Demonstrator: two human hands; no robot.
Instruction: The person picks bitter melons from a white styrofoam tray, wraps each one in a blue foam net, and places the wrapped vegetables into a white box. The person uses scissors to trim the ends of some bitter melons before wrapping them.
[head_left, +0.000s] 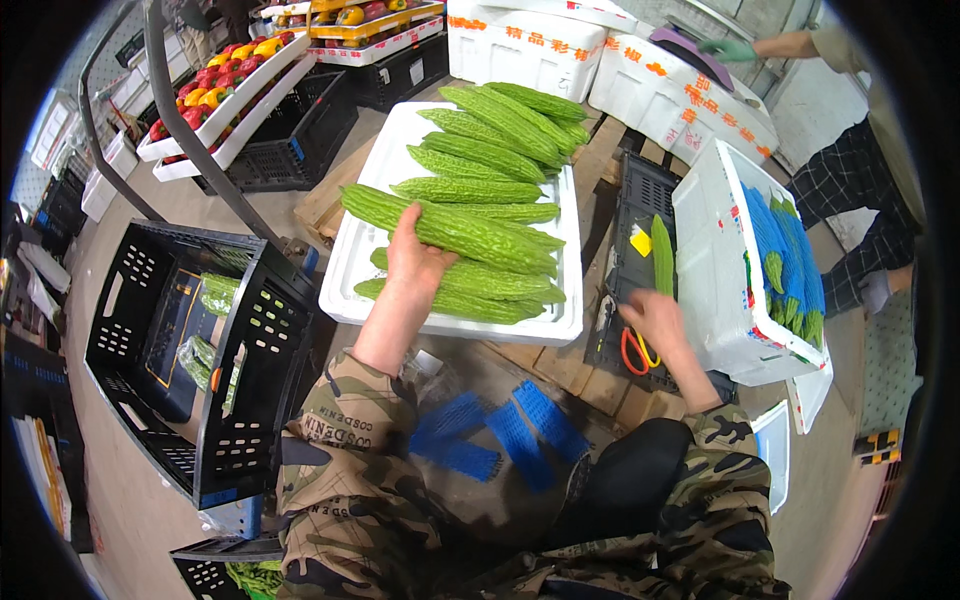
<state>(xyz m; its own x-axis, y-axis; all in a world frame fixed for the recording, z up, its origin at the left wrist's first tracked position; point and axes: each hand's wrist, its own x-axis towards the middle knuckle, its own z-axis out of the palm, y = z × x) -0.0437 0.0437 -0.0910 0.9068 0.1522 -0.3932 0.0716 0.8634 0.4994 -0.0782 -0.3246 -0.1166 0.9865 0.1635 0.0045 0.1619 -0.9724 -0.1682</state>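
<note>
My left hand (417, 255) is on a long green bitter melon (480, 238) that lies over others in a white foam tray (341, 296); the thumb rests across it. Several more bitter melons (480, 154) are piled towards the tray's far right corner. My right hand (654, 319) is above a black plastic crate (649, 184), slightly blurred, just over scissors with red and yellow handles (636, 351). Whether it holds anything I cannot tell. A single bitter melon (662, 255) and a yellow tag (641, 241) lie on that crate.
Right, a foam box (720, 300) holds bitter melons in blue foam nets (799, 255). More blue nets (517, 435) lie on the floor. Left stands a black crate (255, 375) with wrapped vegetables (196, 360). Beyond are pepper trays (232, 127) and foam boxes (525, 52). A person's gloved hand (727, 50) is far right.
</note>
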